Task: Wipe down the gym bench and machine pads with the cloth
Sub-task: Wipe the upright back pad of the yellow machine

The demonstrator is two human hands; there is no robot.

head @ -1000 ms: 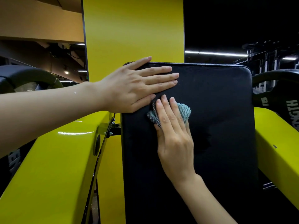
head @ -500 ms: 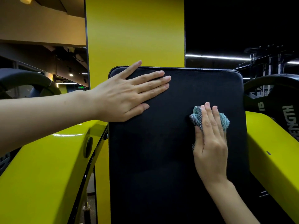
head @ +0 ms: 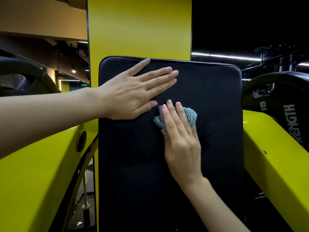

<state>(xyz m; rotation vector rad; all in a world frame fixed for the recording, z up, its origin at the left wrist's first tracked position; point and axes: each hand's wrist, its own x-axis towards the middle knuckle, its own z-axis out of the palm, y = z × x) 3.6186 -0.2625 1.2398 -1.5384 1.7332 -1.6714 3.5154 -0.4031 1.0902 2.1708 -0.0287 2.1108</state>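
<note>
The upright black pad (head: 217,164) bore a crumpled blue cloth (head: 190,114) near its upper middle, pressed under the right hand (head: 182,144); the left hand (head: 127,96) lay flat just above it.

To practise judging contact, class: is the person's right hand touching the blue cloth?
Touching. The head view shows the right hand lying flat over the cloth, pressing it against the black pad.

Pad (head: 167,173): black upholstery, matt, smooth, piped top edge.
Cloth (head: 190,114): blue-grey fabric, knobbly weave, rough.
Frame arm (head: 33,181): yellow paint, glossy, smooth, light reflections.
Column (head: 138,30): yellow panel, flat satin finish.
Weight plate (head: 275,97): black, matt.
</note>
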